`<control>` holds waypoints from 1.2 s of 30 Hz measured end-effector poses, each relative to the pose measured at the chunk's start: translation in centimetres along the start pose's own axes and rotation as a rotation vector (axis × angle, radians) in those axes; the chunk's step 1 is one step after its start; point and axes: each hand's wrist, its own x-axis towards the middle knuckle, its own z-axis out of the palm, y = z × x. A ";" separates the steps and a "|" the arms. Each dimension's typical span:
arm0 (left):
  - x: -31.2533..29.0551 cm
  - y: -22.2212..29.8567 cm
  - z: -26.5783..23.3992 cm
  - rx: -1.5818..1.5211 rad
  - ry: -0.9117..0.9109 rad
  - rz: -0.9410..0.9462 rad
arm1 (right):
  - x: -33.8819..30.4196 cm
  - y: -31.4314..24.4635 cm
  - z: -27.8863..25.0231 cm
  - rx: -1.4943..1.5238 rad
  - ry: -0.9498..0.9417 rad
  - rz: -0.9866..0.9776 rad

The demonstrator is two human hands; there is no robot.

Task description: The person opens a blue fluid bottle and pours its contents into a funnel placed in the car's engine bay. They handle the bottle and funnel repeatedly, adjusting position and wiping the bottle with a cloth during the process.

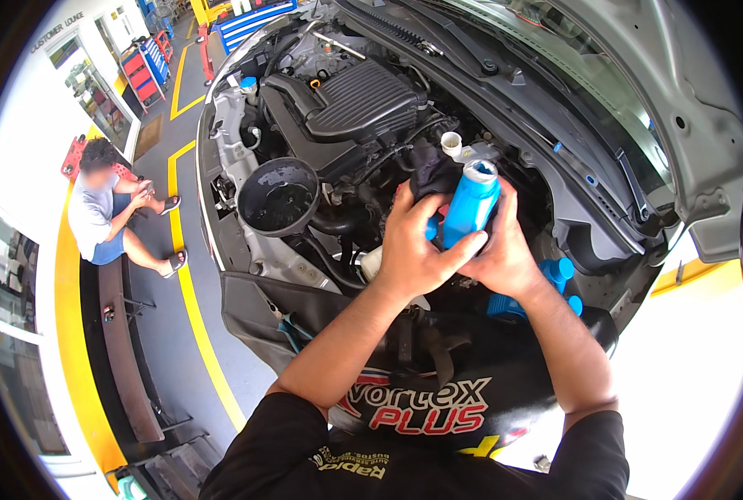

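A blue bottle [469, 215] with a pale, uncapped neck stands tilted between my two hands above the engine bay. My right hand [512, 254] wraps its right side. From the left, my left hand [417, 246] closes on it with the thumb across its lower part. A dark cloth [434, 169] bunches behind my left fingers; whether they grip it I cannot tell. Just beyond the bottle is a white open-topped reservoir [451, 144]. More blue bottles [557, 270] lie beside my right forearm, partly hidden by it.
A wide black funnel [278, 198] sits at the bay's left front, near the ribbed engine cover [363, 100]. Pliers [286, 326] rest on the black fender cover [263, 312]. The raised hood [680, 108] rises at right. A seated person [105, 208] is on a bench at far left.
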 end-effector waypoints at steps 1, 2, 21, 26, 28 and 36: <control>-0.2 0.3 -0.3 -0.111 0.000 -0.134 | 0.1 -0.4 -0.3 0.042 0.015 0.000; 0.4 -0.1 -0.3 -0.080 0.094 -0.019 | 0.1 -0.4 -0.6 0.009 0.075 0.057; -0.7 2.6 -0.6 -0.086 -0.716 -0.019 | 2.2 5.2 -4.2 0.205 0.219 0.208; -0.7 1.8 -0.6 -0.210 -0.750 -0.006 | 3.9 6.6 -4.5 0.003 0.165 0.291; -0.5 1.9 -0.8 -0.277 -0.755 -0.015 | 4.7 6.5 -4.4 -0.110 0.161 0.297; -0.4 1.9 -0.9 -0.424 -0.784 -0.066 | 6.5 7.7 -3.9 -0.109 0.104 0.339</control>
